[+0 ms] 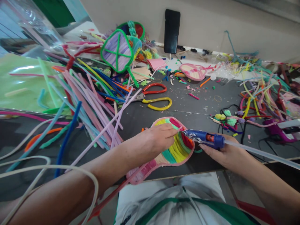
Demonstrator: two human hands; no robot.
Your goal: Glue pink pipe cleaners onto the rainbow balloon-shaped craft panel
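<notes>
A paddle-shaped craft piece [177, 153] with yellow, green, teal and dark red stripes lies at the table's front edge, its pink handle pointing toward me at the lower left. Fuzzy pink pipe cleaner runs around its rim. Over its upper part, my left hand [164, 135] is closed, the fingertips pinching a bit of pink pipe cleaner. My right hand [223, 153] grips a blue hot glue gun [199, 136], its nozzle close to my left fingertips. A long clear glue stick [262, 152] sticks out of the gun's back. My right fingers are partly hidden under the gun.
Scissors [157, 103] with red and yellow handles lie beyond the craft piece. Pipe cleaners [86, 103] pile up at left, near a white cable [90, 178]. A phone [172, 31] leans on the wall beside a purple-and-green paddle [118, 51]. A purple glue gun [280, 131] lies right.
</notes>
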